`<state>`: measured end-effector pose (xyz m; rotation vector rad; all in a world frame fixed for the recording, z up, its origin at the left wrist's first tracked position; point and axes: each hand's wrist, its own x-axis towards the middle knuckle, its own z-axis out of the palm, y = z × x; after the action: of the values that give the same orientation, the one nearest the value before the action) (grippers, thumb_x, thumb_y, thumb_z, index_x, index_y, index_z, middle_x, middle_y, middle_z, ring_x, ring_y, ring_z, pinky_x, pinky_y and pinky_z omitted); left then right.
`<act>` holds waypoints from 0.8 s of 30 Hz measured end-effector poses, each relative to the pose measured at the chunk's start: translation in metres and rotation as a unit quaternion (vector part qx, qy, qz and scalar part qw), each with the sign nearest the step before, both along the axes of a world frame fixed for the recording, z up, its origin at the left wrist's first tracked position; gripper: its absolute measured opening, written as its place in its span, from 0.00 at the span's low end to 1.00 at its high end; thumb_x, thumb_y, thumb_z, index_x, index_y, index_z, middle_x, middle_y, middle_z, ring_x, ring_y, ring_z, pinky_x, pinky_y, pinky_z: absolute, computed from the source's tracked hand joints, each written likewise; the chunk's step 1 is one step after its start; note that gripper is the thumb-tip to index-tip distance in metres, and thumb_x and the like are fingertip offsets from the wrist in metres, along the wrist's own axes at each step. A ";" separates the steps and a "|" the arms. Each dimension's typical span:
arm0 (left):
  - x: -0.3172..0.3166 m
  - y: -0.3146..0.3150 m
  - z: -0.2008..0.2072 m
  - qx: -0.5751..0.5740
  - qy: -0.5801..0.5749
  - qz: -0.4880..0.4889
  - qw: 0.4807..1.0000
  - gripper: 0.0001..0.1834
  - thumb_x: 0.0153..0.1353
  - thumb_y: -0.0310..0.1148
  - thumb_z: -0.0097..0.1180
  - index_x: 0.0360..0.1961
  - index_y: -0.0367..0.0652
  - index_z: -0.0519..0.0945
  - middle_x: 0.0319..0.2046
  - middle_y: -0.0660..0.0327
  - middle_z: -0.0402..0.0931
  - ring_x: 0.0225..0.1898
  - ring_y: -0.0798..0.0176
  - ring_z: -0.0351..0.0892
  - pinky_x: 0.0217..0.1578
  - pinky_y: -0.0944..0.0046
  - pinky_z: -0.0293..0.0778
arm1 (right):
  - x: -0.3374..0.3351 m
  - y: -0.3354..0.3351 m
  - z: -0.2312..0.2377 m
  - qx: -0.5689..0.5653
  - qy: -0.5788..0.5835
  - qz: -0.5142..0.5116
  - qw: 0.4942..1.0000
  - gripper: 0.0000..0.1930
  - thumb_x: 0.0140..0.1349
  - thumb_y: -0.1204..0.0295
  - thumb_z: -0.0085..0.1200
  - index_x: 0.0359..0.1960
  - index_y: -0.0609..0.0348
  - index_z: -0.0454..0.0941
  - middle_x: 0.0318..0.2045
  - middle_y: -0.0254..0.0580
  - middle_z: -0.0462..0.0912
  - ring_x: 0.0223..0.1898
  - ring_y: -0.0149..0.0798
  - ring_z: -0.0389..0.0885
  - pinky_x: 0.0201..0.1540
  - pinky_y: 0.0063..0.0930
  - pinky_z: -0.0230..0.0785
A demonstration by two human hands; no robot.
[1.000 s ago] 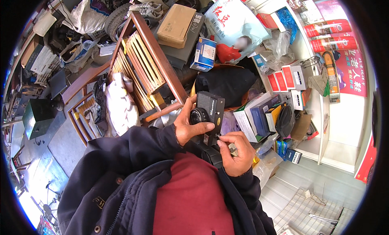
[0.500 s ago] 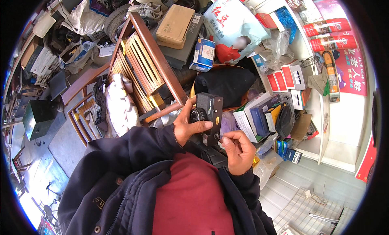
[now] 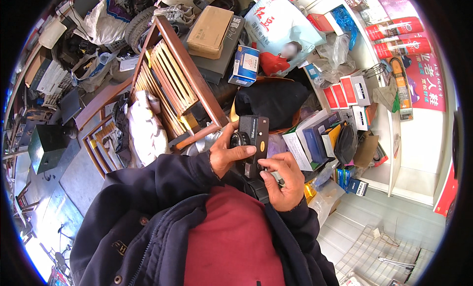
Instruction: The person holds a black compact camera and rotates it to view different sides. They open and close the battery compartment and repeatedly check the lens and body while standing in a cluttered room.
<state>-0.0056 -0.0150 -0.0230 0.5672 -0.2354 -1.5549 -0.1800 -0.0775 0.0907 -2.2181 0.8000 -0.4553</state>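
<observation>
Camera: the black camera (image 3: 256, 131) is in front of the person's chest, just above the red shirt (image 3: 231, 236); its long axis runs up and down the view, tipped slightly off straight.
Lens: the round, ringed lens (image 3: 239, 139) points toward the person's left.
Body: boxy, dark and finely grained, with a smoother narrow face that bears a small gold oval label (image 3: 261, 150).
Left hand: the left hand (image 3: 226, 155) is curled around the lens side, thumb laid across the camera, gripping it firmly.
Right hand: the right hand (image 3: 286, 182) is half curled, index fingertip against the camera's lower right edge, thumb just beside it; whether it pinches any small part cannot be told.
Around it: a soft black bag (image 3: 268, 106) beyond the camera, a polished wooden frame (image 3: 194, 74) with flat slats, and a plain cardboard box (image 3: 212, 32).
Since half a second ago: the camera has turned a little, its narrow face showing differently; the right hand has moved left, its index finger now closer against the edge.
</observation>
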 end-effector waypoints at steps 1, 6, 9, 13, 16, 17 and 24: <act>0.000 0.001 0.001 -0.001 -0.001 -0.006 1.000 0.41 0.66 0.28 0.68 0.76 0.42 0.60 0.60 0.53 0.77 0.63 0.54 0.79 0.69 0.51 0.71 | 0.000 -0.001 0.000 -0.004 0.005 0.006 1.000 0.15 0.63 0.81 0.63 0.51 0.58 0.85 0.41 0.43 0.82 0.38 0.41 0.83 0.43 0.31 0.76; 0.003 0.004 0.007 -0.001 -0.009 -0.028 1.000 0.41 0.67 0.31 0.68 0.76 0.44 0.60 0.61 0.54 0.77 0.64 0.55 0.78 0.70 0.51 0.69 | -0.001 -0.002 0.001 0.005 0.016 0.025 1.000 0.14 0.62 0.82 0.63 0.50 0.58 0.85 0.40 0.44 0.81 0.38 0.42 0.84 0.42 0.31 0.76; 0.003 0.004 0.012 0.000 -0.016 -0.023 1.000 0.39 0.66 0.30 0.68 0.74 0.42 0.61 0.59 0.53 0.78 0.62 0.56 0.79 0.68 0.52 0.71 | -0.001 -0.002 0.001 0.011 0.017 0.023 1.000 0.14 0.61 0.83 0.63 0.49 0.58 0.84 0.39 0.43 0.81 0.37 0.42 0.84 0.41 0.31 0.76; 0.002 0.005 0.015 0.002 -0.016 -0.008 1.000 0.35 0.66 0.28 0.67 0.70 0.37 0.64 0.55 0.53 0.80 0.58 0.58 0.82 0.64 0.54 0.77 | -0.001 -0.001 0.000 0.016 0.013 0.014 1.000 0.14 0.61 0.83 0.64 0.48 0.59 0.83 0.36 0.43 0.81 0.35 0.41 0.84 0.40 0.31 0.76; 0.002 0.006 0.011 -0.001 -0.024 -0.027 0.999 0.39 0.67 0.30 0.67 0.75 0.41 0.61 0.60 0.52 0.78 0.62 0.55 0.79 0.67 0.52 0.72 | -0.001 0.000 -0.001 0.018 0.014 0.012 1.000 0.13 0.61 0.83 0.65 0.47 0.59 0.83 0.36 0.43 0.81 0.34 0.41 0.85 0.39 0.31 0.76; 0.003 0.007 0.010 -0.004 -0.028 -0.035 0.999 0.42 0.67 0.31 0.68 0.77 0.43 0.59 0.62 0.52 0.76 0.64 0.54 0.78 0.69 0.52 0.69 | -0.002 0.001 -0.001 0.019 0.015 0.012 1.000 0.13 0.61 0.83 0.65 0.47 0.59 0.83 0.35 0.43 0.81 0.34 0.41 0.85 0.39 0.31 0.76; -0.002 0.008 0.001 -0.015 -0.038 -0.010 0.999 0.42 0.67 0.30 0.67 0.77 0.41 0.58 0.63 0.50 0.75 0.66 0.51 0.78 0.70 0.50 0.70 | -0.002 0.002 -0.003 0.029 0.001 0.010 1.000 0.13 0.60 0.83 0.66 0.46 0.60 0.83 0.36 0.43 0.82 0.33 0.40 0.85 0.39 0.30 0.76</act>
<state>-0.0077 -0.0069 -0.0221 0.6026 -0.3219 -1.5476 -0.1822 -0.0752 0.0878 -2.1716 0.7825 -0.4154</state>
